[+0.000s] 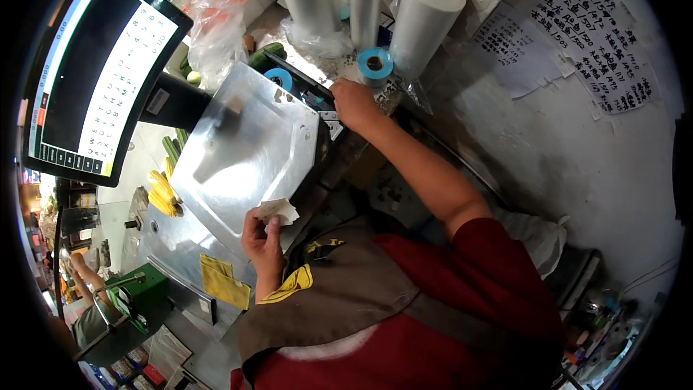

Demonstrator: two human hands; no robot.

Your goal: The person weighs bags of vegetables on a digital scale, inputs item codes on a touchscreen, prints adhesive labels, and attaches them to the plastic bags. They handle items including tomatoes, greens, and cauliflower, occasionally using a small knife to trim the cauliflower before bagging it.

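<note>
My left hand pinches a few small white paper slips between thumb and fingers, just above the near edge of the steel scale platter. Farther out, my right hand has its fingers curled on the end of a black printer cover at the scale's side; its fingertips are partly hidden. A blue label roll sits beside this cover. Another blue-wrapped roll stands on the counter close to my right hand.
Plastic bag rolls stand along the back by the wall. A tilted touchscreen rises at left. Corn cobs, a dark green cucumber and a yellow cloth lie around the scale. Another person's arm shows at far left.
</note>
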